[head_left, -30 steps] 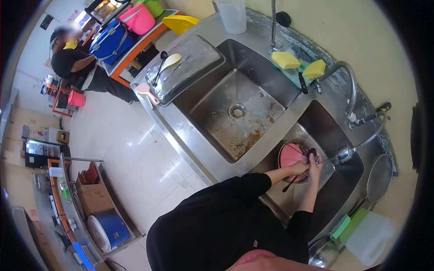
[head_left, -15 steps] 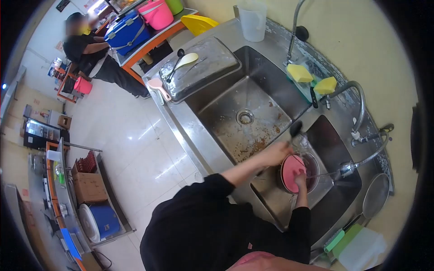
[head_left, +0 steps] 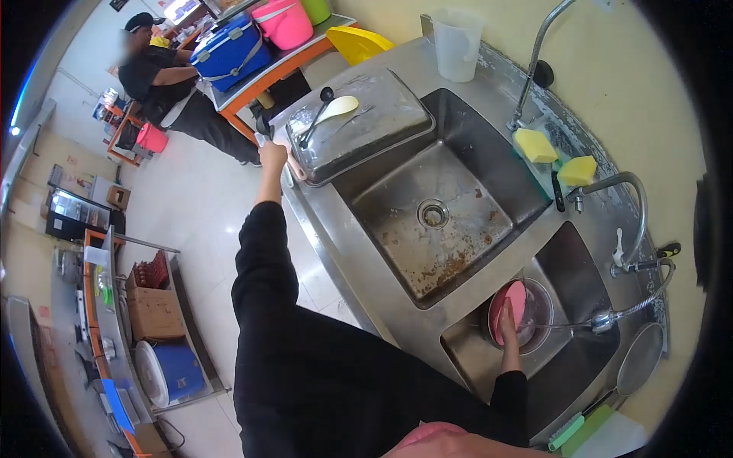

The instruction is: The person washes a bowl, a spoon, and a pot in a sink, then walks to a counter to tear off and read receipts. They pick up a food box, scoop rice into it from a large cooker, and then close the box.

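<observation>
My left hand (head_left: 272, 155) reaches out to the counter's left edge, closed around a black ladle (head_left: 264, 126) whose dark head shows above the fingers. Just beside it lies a pink-handled utensil (head_left: 296, 168), partly covered by the hand. In the small sink basin (head_left: 467, 347), my right hand (head_left: 507, 324) grips a flat pink disc (head_left: 518, 296) whose exact kind I cannot make out. The disc is tilted inside a round, see-through bowl (head_left: 547, 314). A thin water stream runs into the bowl from a spray tap (head_left: 602, 322).
An upturned metal tray (head_left: 366, 145) carries a pale spoon (head_left: 342, 107) and a black ladle. Yellow sponges (head_left: 536, 145) and a clear jug (head_left: 457, 46) stand behind the large stained basin (head_left: 450, 229). A strainer (head_left: 640, 359) is at right. Another person (head_left: 164, 84) stands by a blue cooler (head_left: 229, 53).
My left hand has carried the black ladle from the small basin to the counter's left edge. My right hand stays at the bowl with the pink disc. The view has shifted slightly.
</observation>
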Demonstrator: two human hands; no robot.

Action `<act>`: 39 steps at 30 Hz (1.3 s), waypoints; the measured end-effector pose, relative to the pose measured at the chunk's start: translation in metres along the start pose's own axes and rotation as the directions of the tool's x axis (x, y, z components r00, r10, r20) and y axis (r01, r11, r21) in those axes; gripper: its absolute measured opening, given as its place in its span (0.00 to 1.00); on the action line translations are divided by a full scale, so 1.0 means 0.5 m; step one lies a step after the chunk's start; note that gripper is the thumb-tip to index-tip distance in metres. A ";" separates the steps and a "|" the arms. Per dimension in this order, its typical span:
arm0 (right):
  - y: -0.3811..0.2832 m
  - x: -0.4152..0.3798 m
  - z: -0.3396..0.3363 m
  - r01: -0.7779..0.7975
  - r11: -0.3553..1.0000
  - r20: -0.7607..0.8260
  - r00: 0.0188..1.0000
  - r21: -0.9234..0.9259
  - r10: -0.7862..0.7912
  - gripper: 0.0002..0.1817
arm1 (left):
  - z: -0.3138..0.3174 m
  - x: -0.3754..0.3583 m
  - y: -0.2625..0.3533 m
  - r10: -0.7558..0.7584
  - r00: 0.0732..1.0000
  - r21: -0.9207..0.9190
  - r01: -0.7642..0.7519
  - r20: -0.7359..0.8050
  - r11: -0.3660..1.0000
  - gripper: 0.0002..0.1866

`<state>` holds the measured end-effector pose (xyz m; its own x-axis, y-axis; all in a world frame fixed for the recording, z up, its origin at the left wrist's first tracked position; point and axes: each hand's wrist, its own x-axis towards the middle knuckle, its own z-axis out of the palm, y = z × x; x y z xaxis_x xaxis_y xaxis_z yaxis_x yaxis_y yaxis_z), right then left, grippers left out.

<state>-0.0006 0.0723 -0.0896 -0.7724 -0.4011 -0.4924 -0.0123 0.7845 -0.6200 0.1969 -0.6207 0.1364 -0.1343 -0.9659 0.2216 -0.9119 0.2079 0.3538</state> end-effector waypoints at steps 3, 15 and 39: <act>-0.004 -0.037 0.001 0.190 0.981 0.002 0.982 -0.048 -0.190 0.36 | 0.035 0.019 0.007 -0.026 0.999 -0.043 0.025 -0.028 0.999 0.17; -0.128 -0.141 -0.149 0.232 0.968 -0.637 0.732 -0.097 -0.239 0.18 | 0.166 0.156 -0.074 0.405 0.804 0.609 -0.594 0.436 0.526 0.15; -0.115 -0.298 -0.240 0.169 0.949 -0.040 0.982 -0.267 -0.187 0.27 | 0.178 -1.194 0.526 0.540 -0.469 -0.030 0.735 0.699 0.677 0.28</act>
<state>0.0389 0.1437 0.0924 -0.7812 -0.5213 -0.3434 -0.3122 0.8026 -0.5083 0.0026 -0.0031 0.0162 -0.7005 0.4571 -0.5480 -0.7046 -0.5646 0.4298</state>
